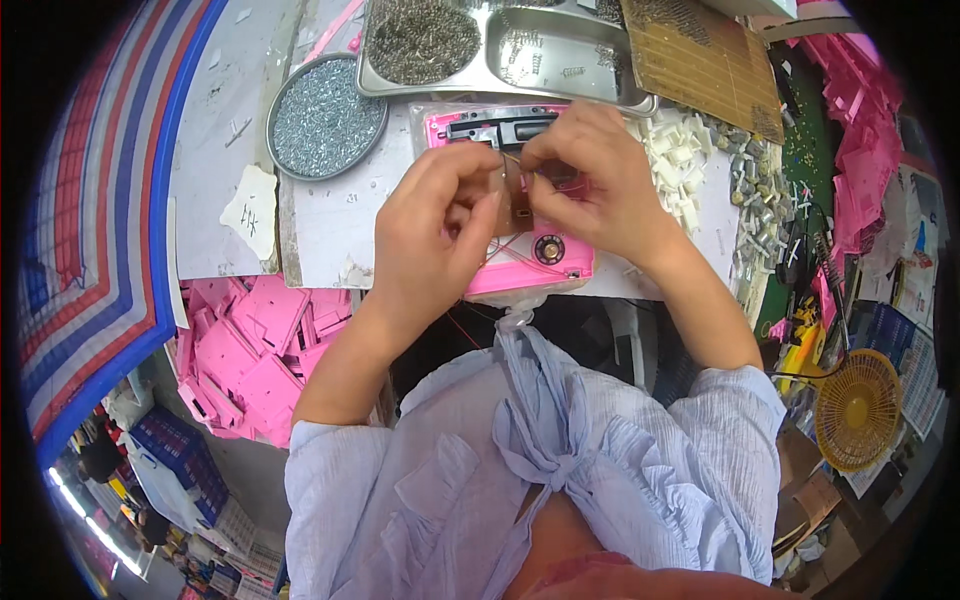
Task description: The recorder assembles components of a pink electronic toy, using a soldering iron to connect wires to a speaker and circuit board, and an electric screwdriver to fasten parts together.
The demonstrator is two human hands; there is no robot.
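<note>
A pink plastic housing (530,275) lies in front of me at the table's near edge. A black part (500,128) with a raised block runs along its far side. Between my hands a brown circuit board (518,212) shows, and thin red wires (520,250) loop near a round black-and-metal piece (548,249). My right hand (600,180) is closed in a pinch over the board; what its fingertips hold is too small to name. My left hand (435,220) curls in from the left, index finger bent toward the same spot, its fingertips partly hidden.
A round dish (272,130) of small metal screws stands at the far left. Behind the housing sits a metal tray (500,92) of springs, with cardboard (700,60) beside it. White plastic pieces (675,165) lie right. Pink panels (250,350) are piled lower left.
</note>
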